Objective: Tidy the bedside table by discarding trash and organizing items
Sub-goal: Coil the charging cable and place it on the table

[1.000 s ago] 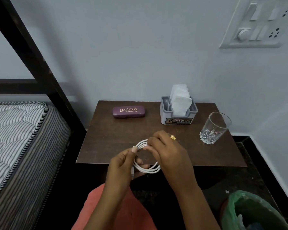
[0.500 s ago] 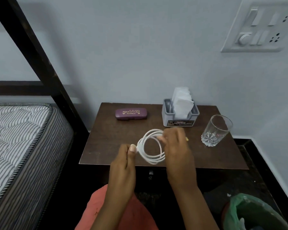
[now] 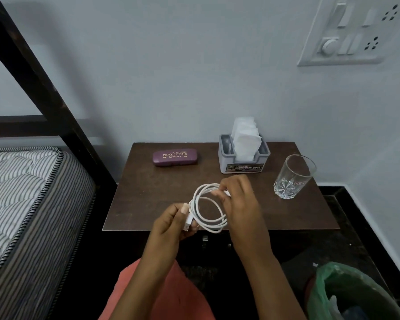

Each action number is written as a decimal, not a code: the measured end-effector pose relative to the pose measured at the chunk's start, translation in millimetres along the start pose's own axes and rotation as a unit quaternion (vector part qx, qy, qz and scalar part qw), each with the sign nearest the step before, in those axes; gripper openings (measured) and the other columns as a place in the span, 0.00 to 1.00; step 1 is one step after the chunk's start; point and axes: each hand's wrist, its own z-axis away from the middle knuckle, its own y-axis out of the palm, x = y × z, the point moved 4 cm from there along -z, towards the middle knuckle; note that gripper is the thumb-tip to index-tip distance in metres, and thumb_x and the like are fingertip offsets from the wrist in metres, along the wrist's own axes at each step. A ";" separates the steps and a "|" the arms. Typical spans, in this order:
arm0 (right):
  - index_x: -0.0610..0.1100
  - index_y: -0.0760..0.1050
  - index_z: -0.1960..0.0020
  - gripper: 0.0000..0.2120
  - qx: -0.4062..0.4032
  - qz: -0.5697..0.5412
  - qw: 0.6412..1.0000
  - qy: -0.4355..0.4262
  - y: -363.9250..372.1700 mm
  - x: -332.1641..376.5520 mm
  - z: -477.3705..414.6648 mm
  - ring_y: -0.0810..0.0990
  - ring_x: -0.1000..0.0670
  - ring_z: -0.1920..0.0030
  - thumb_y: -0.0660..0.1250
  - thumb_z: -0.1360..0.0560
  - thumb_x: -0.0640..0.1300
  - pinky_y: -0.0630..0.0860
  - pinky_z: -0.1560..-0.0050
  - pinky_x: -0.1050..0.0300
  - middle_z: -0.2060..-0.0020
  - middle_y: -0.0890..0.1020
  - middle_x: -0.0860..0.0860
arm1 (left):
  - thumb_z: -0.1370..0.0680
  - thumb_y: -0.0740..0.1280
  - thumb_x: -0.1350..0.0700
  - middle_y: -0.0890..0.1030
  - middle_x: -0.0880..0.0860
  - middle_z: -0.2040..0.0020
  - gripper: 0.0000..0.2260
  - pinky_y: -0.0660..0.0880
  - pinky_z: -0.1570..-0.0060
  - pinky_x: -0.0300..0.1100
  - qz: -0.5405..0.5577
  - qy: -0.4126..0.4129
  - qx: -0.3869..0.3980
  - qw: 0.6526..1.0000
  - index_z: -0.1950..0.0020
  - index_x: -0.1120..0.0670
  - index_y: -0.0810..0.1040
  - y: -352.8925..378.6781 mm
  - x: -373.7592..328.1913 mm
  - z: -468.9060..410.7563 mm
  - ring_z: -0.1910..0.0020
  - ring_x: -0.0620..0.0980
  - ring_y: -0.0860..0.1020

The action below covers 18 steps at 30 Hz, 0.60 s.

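Purple case (image 3: 174, 155) reads PRINCE OPTICALS; holder (image 3: 226, 161) OPEL. Left hand (image 3: 171, 225), right hand (image 3: 239, 204) pinch white cable (image 3: 196, 195).

The one camera sat on the person's head, above and behind the grip, and looked forward and down. The left hand (image 3: 171, 225) and right hand (image 3: 238, 204), both holding the cable (image 3: 192, 210), fell just below the middle of the frame, close to the lens, with the forearms running out at the bottom edge. Beyond the grip lay the table (image 3: 148, 199), seen steeply from above, and past it the wall (image 3: 171, 77). The wide lens took in the mattress (image 3: 21, 192) far left of the grip, the bin bag (image 3: 337, 289) low to its right, and the switch panel (image 3: 346, 31) high to its right.
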 end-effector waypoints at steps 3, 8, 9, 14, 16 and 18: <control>0.47 0.69 0.54 0.08 -0.019 -0.002 1.000 0.019 -2.4 1.3 1.0 0.75 0.56 0.58 0.59 0.22 0.51 0.75 0.60 0.60 0.54 0.70 0.56 | 0.23 0.60 0.54 0.81 0.64 0.52 0.13 0.78 0.50 0.39 -0.001 0.010 0.037 0.999 0.46 0.58 0.81 -3.1 -3.0 0.1 0.50 0.52 0.80; 0.48 0.69 0.54 0.05 -0.036 -0.053 0.996 0.058 -2.0 -4.2 -0.8 0.75 0.56 0.55 0.60 0.23 0.49 0.74 0.57 0.64 0.52 0.69 0.56 | 0.21 0.58 0.58 0.82 0.45 0.42 0.15 0.75 0.46 0.32 -0.038 0.024 0.065 0.997 0.36 0.50 0.76 -2.7 -10.7 4.8 0.41 0.41 0.78; 0.49 0.68 0.54 0.03 -0.039 -0.069 0.995 0.068 -1.8 -5.3 -1.3 0.76 0.53 0.56 0.60 0.23 0.47 0.75 0.57 0.61 0.52 0.69 0.57 | 0.21 0.58 0.58 0.82 0.43 0.42 0.16 0.75 0.47 0.31 -0.039 0.024 0.066 0.997 0.35 0.48 0.75 -2.6 -11.7 5.9 0.42 0.40 0.79; 0.50 0.69 0.54 0.03 -0.031 -0.118 0.989 0.083 -2.1 -6.7 -1.6 0.78 0.52 0.53 0.61 0.22 0.46 0.76 0.56 0.60 0.53 0.71 0.55 | 0.21 0.58 0.55 0.83 0.42 0.47 0.15 0.75 0.53 0.31 -0.052 0.004 0.061 0.997 0.40 0.39 0.76 -7.2 -14.6 11.2 0.54 0.38 0.79; 0.48 0.70 0.55 0.03 -0.005 -0.110 0.992 0.058 -2.3 -3.2 -3.2 0.75 0.58 0.53 0.62 0.23 0.46 0.72 0.54 0.69 0.54 0.71 0.55 | 0.19 0.55 0.59 0.84 0.47 0.50 0.16 0.75 0.53 0.35 -0.045 -0.024 0.031 0.998 0.46 0.44 0.81 -8.4 -11.6 3.2 0.52 0.43 0.80; 0.43 0.72 0.56 0.04 0.013 -0.109 0.993 0.040 -1.2 0.9 -4.1 0.72 0.61 0.53 0.64 0.24 0.43 0.67 0.54 0.75 0.54 0.71 0.52 | 0.19 0.55 0.58 0.85 0.52 0.55 0.18 0.74 0.60 0.39 -0.003 -0.065 -0.033 0.997 0.57 0.49 0.83 -10.8 -8.7 -3.6 0.58 0.47 0.81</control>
